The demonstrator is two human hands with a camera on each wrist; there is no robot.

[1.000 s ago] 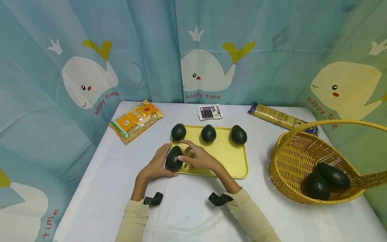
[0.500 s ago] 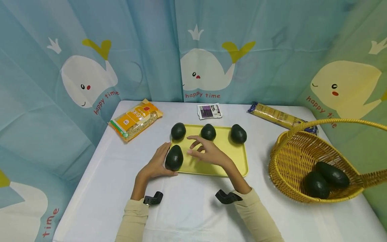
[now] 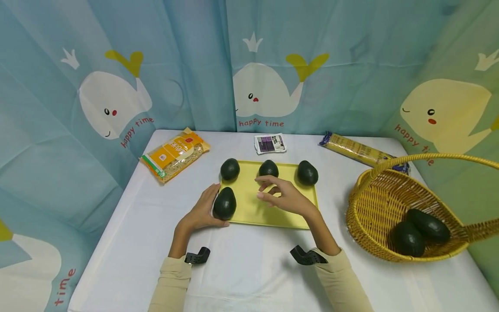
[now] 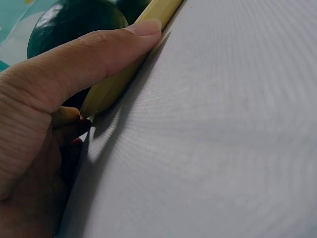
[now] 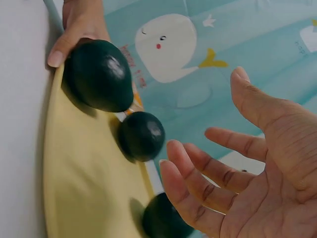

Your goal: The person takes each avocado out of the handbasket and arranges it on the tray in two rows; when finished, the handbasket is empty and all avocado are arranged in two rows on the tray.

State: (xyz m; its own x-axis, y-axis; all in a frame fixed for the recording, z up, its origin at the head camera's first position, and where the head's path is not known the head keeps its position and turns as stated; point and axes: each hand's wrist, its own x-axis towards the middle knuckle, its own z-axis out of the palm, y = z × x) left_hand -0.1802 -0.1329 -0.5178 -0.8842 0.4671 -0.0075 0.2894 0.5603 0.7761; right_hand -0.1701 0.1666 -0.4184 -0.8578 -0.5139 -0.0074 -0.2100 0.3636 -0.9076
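A yellow tray point(image 3: 249, 208) lies on the table, with avocados along its back edge and one avocado point(image 3: 225, 203) in its front left corner. Around that corner my left hand point(image 3: 202, 210) grips the tray, its thumb point(image 4: 99, 57) along the front rim and its fingers at the left side. My right hand point(image 3: 286, 196) hovers over the tray with its fingers loosely bent and holding nothing. Behind it sits the middle back avocado point(image 3: 269, 168), partly covered by the hand. The other two are the back left avocado point(image 3: 230, 169) and the back right avocado point(image 3: 307, 173).
A wicker basket point(image 3: 358, 225) with a tall handle stands at the right, two avocados point(image 3: 428, 225) inside. Along the back of the table lie an orange food packet point(image 3: 175, 154), a small white and purple packet point(image 3: 270, 143) and a long yellow packet point(image 3: 356, 149). A whale-printed curtain point(image 3: 210, 86) hangs behind.
My right hand has let go of the front left avocado and moved right, over the middle of the tray. The left hand has stayed at the tray's corner.
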